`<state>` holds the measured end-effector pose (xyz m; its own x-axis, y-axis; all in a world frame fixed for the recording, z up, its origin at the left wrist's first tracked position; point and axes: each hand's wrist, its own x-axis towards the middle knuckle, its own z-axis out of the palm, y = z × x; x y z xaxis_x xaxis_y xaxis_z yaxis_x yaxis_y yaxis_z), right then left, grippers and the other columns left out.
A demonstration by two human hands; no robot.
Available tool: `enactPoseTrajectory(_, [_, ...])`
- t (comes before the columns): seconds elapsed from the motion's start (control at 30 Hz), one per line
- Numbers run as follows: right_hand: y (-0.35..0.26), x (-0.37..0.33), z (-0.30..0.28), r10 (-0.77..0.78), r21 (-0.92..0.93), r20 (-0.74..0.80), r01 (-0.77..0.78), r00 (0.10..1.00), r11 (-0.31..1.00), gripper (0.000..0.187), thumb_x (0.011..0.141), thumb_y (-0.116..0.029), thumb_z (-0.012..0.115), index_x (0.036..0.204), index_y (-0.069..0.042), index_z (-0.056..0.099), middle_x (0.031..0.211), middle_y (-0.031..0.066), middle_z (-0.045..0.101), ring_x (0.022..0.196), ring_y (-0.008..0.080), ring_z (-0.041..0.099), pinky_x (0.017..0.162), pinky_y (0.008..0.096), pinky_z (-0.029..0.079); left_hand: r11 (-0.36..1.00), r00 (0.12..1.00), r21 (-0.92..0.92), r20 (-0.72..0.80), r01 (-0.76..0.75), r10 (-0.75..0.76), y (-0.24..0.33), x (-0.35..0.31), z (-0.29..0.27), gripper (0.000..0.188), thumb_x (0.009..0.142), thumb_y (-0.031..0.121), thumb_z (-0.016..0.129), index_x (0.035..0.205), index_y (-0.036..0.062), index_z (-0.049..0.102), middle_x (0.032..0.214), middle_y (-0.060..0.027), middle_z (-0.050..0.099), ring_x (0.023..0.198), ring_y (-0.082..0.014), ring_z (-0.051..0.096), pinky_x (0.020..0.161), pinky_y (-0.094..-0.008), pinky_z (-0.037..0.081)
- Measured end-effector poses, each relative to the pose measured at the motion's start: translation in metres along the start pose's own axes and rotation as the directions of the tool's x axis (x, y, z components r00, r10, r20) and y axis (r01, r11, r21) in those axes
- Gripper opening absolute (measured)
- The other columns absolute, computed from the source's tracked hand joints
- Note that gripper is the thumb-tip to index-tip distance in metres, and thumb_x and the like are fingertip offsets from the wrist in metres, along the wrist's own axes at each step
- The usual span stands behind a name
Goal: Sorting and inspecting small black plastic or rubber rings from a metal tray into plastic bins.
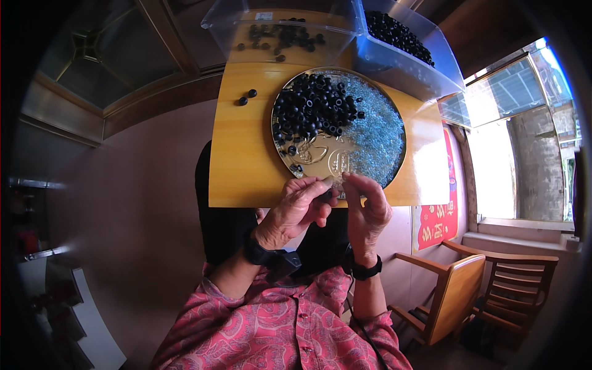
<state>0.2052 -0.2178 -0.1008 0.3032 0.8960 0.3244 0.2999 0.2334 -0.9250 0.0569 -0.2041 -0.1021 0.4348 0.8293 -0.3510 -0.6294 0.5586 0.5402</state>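
Observation:
A round gold-coloured tray point(308, 161) with an embossed base lies on the table. Heaped on its left side are small black round caps point(317, 102), some showing open hollow ends. Many small clear bluish pieces point(377, 139) cover its right side. At the tray's near rim, my left hand point(299, 203) is closed, thumb against fingers, with a dark piece that looks like one of the black caps partly showing between them. My right hand point(368, 203) pinches thumb and forefinger together right beside the left fingertips. Whatever it holds is too small to make out.
Two loose black caps point(248, 97) rest on the yellow wooden table point(240, 160) left of the tray. Beyond it stand a clear plastic box point(277, 31) with scattered caps and a fuller box point(410, 74) at far right. Wooden chairs point(459, 296) stand at right, below a window.

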Motion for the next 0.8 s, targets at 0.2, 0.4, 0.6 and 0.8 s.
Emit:
enactPoseTrajectory(0.2, [-0.006,0.002,-0.002,-0.256,-0.236,0.129,0.28,0.958,0.93,0.021,0.076,0.01,0.07,0.094,-0.002,0.067,0.086,0.0081,0.07,0.071,0.0191,0.065,0.064,0.0281,0.052,0.999,0.999,-0.021,-0.024,0.048,-0.049,0.003,0.0,0.002,0.028,0.099,0.024,0.056,0.088,0.0003,0.064,0.075,-0.0082,0.064,0.05,-0.0089,0.055,0.04,-0.0215,0.044])
enactPoseTrajectory(0.4, [-0.002,0.0,-0.006,-0.108,-0.093,0.106,0.118,0.989,0.989,0.02,0.077,0.008,0.07,0.095,-0.002,0.067,0.085,0.0064,0.066,0.07,0.0137,0.063,0.065,0.0254,0.051,0.982,0.99,-0.135,0.056,0.133,-0.126,0.005,0.003,-0.001,0.027,0.099,0.024,0.055,0.087,0.0014,0.063,0.074,-0.0064,0.062,0.048,-0.0076,0.052,0.039,-0.0196,0.041])
enactPoseTrajectory(0.6, [0.001,0.003,-0.014,-0.012,-0.175,0.093,0.028,0.996,0.984,0.022,0.083,0.005,0.065,0.104,-0.001,0.068,0.09,0.0052,0.063,0.077,0.0115,0.062,0.07,0.0249,0.05,0.988,0.99,-0.115,-0.078,0.106,-0.115,0.004,0.004,0.003,0.028,0.1,0.026,0.054,0.087,0.0019,0.063,0.074,-0.0056,0.062,0.048,-0.0071,0.051,0.039,-0.0193,0.04])
enactPoseTrajectory(0.8, [0.002,0.004,-0.014,-0.036,-0.215,0.078,0.052,0.996,0.975,0.027,0.085,0.005,0.064,0.11,-0.002,0.067,0.088,0.0068,0.063,0.075,0.0134,0.063,0.069,0.0263,0.051,0.994,0.998,0.101,-0.061,0.029,-0.023,-0.003,0.007,0.005,0.027,0.095,0.026,0.063,0.104,0.0008,0.065,0.076,-0.0049,0.064,0.053,-0.0059,0.06,0.044,-0.0214,0.053])
